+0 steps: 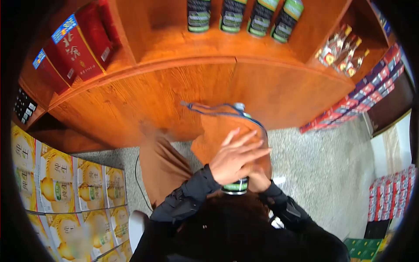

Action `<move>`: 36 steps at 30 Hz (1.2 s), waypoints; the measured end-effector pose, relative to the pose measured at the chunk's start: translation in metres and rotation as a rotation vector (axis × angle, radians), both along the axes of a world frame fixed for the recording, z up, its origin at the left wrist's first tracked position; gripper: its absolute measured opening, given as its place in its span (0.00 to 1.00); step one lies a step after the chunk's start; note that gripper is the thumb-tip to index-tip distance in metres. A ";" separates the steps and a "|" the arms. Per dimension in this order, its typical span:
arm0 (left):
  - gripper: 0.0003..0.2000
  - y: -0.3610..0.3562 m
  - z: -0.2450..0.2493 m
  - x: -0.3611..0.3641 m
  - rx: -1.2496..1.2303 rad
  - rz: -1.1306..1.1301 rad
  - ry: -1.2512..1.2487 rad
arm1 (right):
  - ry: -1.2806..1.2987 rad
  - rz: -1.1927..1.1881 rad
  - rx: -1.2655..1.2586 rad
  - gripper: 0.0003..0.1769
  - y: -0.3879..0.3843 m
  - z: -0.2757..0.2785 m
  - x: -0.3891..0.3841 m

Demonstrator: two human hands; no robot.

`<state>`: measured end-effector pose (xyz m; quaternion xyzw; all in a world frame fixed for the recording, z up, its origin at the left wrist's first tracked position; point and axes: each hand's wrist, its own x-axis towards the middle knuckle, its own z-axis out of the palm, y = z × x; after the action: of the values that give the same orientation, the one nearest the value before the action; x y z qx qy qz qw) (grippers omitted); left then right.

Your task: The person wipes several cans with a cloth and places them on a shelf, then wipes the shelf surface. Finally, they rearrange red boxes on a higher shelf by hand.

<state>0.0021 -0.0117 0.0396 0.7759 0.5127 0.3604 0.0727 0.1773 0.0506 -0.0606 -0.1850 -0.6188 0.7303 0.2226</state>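
Observation:
I hold an orange-brown drawstring bag (218,135) with a blue cord in front of my chest. A dark bottle with a green label (235,187) is inside it; its base shows below and its cap (239,106) pokes out at the top. My left hand (238,159) lies across the bag's side with fingers spread, pressing on it. Largely hidden beneath the left one, my right hand (259,178) grips the bottle's lower end.
A wooden shelf unit (209,83) stands ahead with dark bottles (238,15), red boxes (80,41) and snack packets (342,50) on it. Yellow cartons (65,183) are stacked at left, red-blue cartons (362,94) at right. Grey floor (323,174) lies below.

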 end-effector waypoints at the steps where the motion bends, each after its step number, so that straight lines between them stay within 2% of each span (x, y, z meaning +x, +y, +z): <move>1: 0.24 0.002 -0.011 0.003 -0.027 0.023 -0.076 | -0.006 -0.010 -0.183 0.34 -0.003 0.006 0.003; 2: 0.21 0.005 -0.023 0.002 -0.047 0.053 -0.144 | -0.003 -0.014 -0.358 0.34 -0.001 0.015 0.001; 3: 0.19 0.006 -0.026 0.002 0.019 0.093 -0.284 | 0.038 0.006 -0.362 0.31 -0.004 0.028 -0.003; 4: 0.21 0.008 -0.033 0.000 0.082 0.213 -0.236 | 0.075 0.026 -0.368 0.28 -0.008 0.039 -0.006; 6: 0.25 0.014 -0.026 0.007 0.139 0.421 -0.361 | -0.001 0.161 -0.358 0.36 -0.002 0.040 -0.004; 8: 0.32 0.018 -0.031 0.006 0.054 0.484 -0.589 | -0.038 0.062 -0.154 0.42 -0.007 0.042 -0.004; 10: 0.38 0.020 -0.038 -0.001 -0.185 0.166 -1.411 | -0.085 0.005 0.031 0.49 -0.008 0.043 -0.004; 12: 0.38 0.014 -0.036 -0.010 -0.236 0.111 -1.643 | -0.164 0.018 0.131 0.51 -0.008 0.049 -0.001; 13: 0.37 0.013 -0.039 -0.013 -0.218 0.150 -1.469 | -0.180 -0.024 0.214 0.52 -0.010 0.026 0.000; 14: 0.40 0.011 -0.053 -0.025 -0.207 0.142 -1.406 | -0.174 -0.039 0.185 0.52 -0.010 0.027 0.001; 16: 0.41 0.005 -0.057 -0.032 -0.294 -0.026 -1.532 | -0.244 0.011 0.266 0.52 -0.011 0.036 0.001; 17: 0.45 0.004 -0.054 -0.030 -0.292 -0.046 -1.532 | -0.219 0.008 0.376 0.51 -0.010 0.035 0.000; 18: 0.45 0.001 -0.052 -0.028 -0.327 -0.033 -1.526 | -0.216 -0.004 0.344 0.51 -0.009 0.036 0.002; 20: 0.47 -0.002 -0.046 -0.028 -0.268 -0.105 -1.586 | -0.277 0.195 0.149 0.49 -0.003 0.043 0.004; 22: 0.48 -0.003 -0.048 -0.029 -0.300 -0.041 -1.538 | -0.046 0.361 -0.178 0.48 -0.002 0.050 0.004; 24: 0.47 0.002 -0.043 -0.018 -0.205 -0.475 -1.885 | 0.020 0.513 -0.555 0.47 -0.004 0.057 0.005; 25: 0.45 -0.007 -0.030 -0.002 -0.222 -0.415 -2.098 | 0.032 0.545 -0.675 0.45 -0.007 0.053 0.005; 26: 0.46 -0.007 -0.030 0.005 -0.193 -0.478 -2.161 | 0.035 0.549 -0.680 0.45 -0.005 0.054 0.005; 28: 0.47 -0.007 -0.036 0.004 -0.150 -0.565 -2.189 | -0.005 0.683 -0.977 0.37 -0.001 0.057 0.007; 30: 0.48 -0.007 -0.042 -0.001 -0.142 -0.602 -2.177 | 0.027 0.703 -1.001 0.34 -0.004 0.043 0.007; 32: 0.49 -0.008 -0.047 -0.005 -0.158 -0.622 -2.155 | 0.083 0.746 -1.150 0.33 -0.005 0.034 0.006; 34: 0.50 -0.008 -0.050 -0.010 -0.163 -0.617 -2.119 | 0.029 0.697 -1.129 0.33 -0.003 0.038 0.006; 36: 0.51 -0.010 -0.051 -0.022 -0.187 -0.560 -2.027 | 0.013 0.706 -0.934 0.34 0.000 0.046 0.001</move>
<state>-0.0198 -0.0216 -0.0111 0.1938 0.0407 0.7694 0.6073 0.1782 0.0508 -0.0147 -0.0417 -0.2540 0.9568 -0.1355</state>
